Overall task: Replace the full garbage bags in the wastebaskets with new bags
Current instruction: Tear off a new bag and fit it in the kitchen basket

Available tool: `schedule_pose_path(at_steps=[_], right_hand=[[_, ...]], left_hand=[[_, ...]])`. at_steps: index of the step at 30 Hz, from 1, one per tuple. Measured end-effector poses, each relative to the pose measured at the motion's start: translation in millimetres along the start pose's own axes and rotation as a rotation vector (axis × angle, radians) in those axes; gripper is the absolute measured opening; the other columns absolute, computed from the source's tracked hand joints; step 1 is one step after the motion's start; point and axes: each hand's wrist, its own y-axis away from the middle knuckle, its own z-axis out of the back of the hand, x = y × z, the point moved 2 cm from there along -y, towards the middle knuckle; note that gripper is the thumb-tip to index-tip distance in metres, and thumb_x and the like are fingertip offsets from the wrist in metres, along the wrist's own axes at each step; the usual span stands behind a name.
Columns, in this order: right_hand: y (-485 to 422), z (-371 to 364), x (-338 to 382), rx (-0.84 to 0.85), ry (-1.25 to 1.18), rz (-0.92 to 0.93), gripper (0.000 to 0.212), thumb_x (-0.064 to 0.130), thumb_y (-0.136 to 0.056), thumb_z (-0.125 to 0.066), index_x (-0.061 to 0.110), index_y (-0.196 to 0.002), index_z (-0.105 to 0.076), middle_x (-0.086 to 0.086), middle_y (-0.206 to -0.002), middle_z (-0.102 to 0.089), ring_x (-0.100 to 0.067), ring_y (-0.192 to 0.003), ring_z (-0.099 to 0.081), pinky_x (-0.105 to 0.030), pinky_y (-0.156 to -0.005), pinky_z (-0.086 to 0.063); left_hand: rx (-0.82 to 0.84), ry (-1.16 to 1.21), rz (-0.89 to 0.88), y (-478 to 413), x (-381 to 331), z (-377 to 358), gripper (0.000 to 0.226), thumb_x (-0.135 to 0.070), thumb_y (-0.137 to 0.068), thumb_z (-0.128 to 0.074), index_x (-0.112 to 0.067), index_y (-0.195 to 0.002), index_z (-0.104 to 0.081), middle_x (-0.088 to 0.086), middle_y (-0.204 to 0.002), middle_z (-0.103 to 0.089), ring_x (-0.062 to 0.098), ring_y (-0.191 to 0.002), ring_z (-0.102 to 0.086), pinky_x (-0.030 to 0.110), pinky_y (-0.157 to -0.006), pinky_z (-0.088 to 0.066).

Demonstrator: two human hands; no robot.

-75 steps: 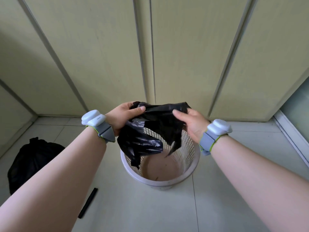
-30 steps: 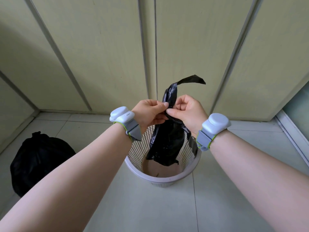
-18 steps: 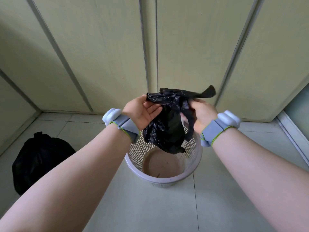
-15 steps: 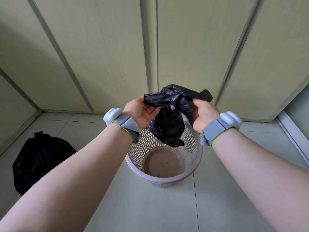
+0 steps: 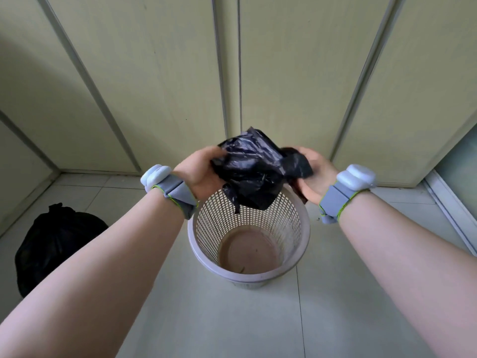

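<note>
Both hands, left hand (image 5: 200, 174) and right hand (image 5: 313, 174), grip crumpled black bag (image 5: 254, 174) above bare mesh wastebasket (image 5: 249, 276); tied full bag (image 5: 55, 241) far left on floor.

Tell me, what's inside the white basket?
The basket holds just its bare brownish bottom with a few tiny specks; no bag lines it yet. The crumpled black bag, gripped above it by the left hand and right hand, hides part of its far wall.
</note>
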Motion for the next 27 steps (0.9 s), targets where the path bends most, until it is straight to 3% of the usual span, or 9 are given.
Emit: schedule_pose_path(at_steps=[4, 6, 8, 11, 13, 16, 21, 24, 27], right_hand=[[-7.0, 25.0, -0.6, -0.299, 0.238, 0.079, 0.028, -0.01, -0.084, -0.053, 0.013, -0.07, -0.059, 0.006, -0.042, -0.058, -0.007, -0.038, -0.054, -0.016, -0.041, -0.046], [-9.8, 30.3, -3.8, -0.356, 0.266, 0.108, 0.026, -0.007, -0.082, -0.057, 0.015, -0.068, -0.062, 0.003, -0.046, -0.061, -0.011, -0.041, -0.056, -0.018, -0.044, -0.047], [-10.7, 29.4, -6.1, -0.36, 0.311, 0.091, 0.022, 0.001, -0.083, -0.06, 0.015, -0.067, -0.064, -0.002, -0.059, -0.062, -0.018, -0.055, -0.058, -0.027, -0.057, -0.05], [-9.3, 23.1, -11.2, -0.262, 0.171, -0.023, 0.019, 0.003, -0.091, -0.051, 0.012, -0.077, -0.061, -0.002, -0.055, -0.064, -0.015, -0.048, -0.061, -0.023, -0.049, -0.052], [-9.0, 24.1, -15.4, -0.235, 0.037, -0.112, 0.021, 0.004, -0.095, -0.042, 0.011, -0.082, -0.056, 0.0, -0.047, -0.063, -0.01, -0.041, -0.06, -0.02, -0.04, -0.05], [-11.1, 34.8, -13.7, -0.298, -0.001, -0.182, 0.017, 0.011, -0.096, -0.043, 0.01, -0.085, -0.057, -0.003, -0.057, -0.063, -0.014, -0.047, -0.06, -0.022, -0.045, -0.051], [-9.7, 45.4, -6.8, -0.373, 0.153, -0.158, 0.013, 0.013, -0.086, -0.059, 0.014, -0.073, -0.056, -0.006, -0.071, -0.058, -0.019, -0.06, -0.056, -0.026, -0.054, -0.05], [-4.1, 68.7, 5.4, -0.519, 0.322, -0.027, 0.017, 0.019, -0.077, -0.069, 0.014, -0.063, -0.061, -0.008, -0.073, -0.06, -0.021, -0.062, -0.055, -0.034, -0.063, -0.045], [0.5, 87.3, 16.8, -0.528, 0.526, 0.03, 0.019, 0.02, -0.079, -0.068, 0.016, -0.061, -0.064, -0.005, -0.066, -0.057, -0.02, -0.061, -0.051, -0.029, -0.06, -0.04]], left_hand=[[-0.343, -0.556, -0.094, -1.9, 7.5, 16.7, 0.015, 0.0, -0.094, -0.048, -0.007, -0.084, -0.058, 0.008, -0.062, -0.046, 0.006, -0.029, -0.043, 0.019, -0.038, -0.045], [-0.474, -0.778, -0.155, -4.9, 9.9, 23.5, 0.014, -0.006, -0.091, -0.052, -0.014, -0.088, -0.063, 0.006, -0.058, -0.045, 0.011, -0.034, -0.043, 0.024, -0.044, -0.049], [-0.543, -0.722, -0.187, -7.8, 12.0, 21.3, 0.021, -0.005, -0.09, -0.047, -0.014, -0.078, -0.062, 0.01, -0.061, -0.05, 0.019, -0.046, -0.049, 0.034, -0.058, -0.055], [-0.388, -0.062, 0.062, -9.6, 15.5, 10.2, 0.024, -0.017, -0.1, -0.036, -0.009, -0.102, -0.058, 0.017, -0.096, -0.06, 0.026, -0.08, -0.061, 0.039, -0.08, -0.051], [-0.297, 0.059, 0.151, -6.5, 9.4, 7.2, 0.036, -0.024, -0.101, -0.032, -0.006, -0.123, -0.054, 0.015, -0.112, -0.061, 0.027, -0.095, -0.059, 0.038, -0.084, -0.048], [-0.301, -0.129, 0.182, -3.7, 3.1, 12.5, 0.027, -0.03, -0.099, -0.04, -0.01, -0.109, -0.055, 0.012, -0.098, -0.061, 0.025, -0.082, -0.059, 0.038, -0.077, -0.048], [-0.423, -0.558, -0.034, -4.4, -3.1, 35.8, 0.018, -0.022, -0.091, -0.058, -0.014, -0.075, -0.061, 0.017, -0.1, -0.062, 0.031, -0.093, -0.06, 0.055, -0.095, -0.047], [-0.431, -0.537, -0.131, 8.0, -14.6, 51.0, 0.019, -0.026, -0.09, -0.06, -0.013, -0.076, -0.064, 0.017, -0.088, -0.062, 0.029, -0.08, -0.058, 0.05, -0.084, -0.051], [-0.231, -0.597, -0.078, 21.3, -21.2, 65.6, 0.023, -0.033, -0.09, -0.059, -0.012, -0.086, -0.066, 0.008, -0.078, -0.067, 0.022, -0.067, -0.063, 0.034, -0.067, -0.055]])
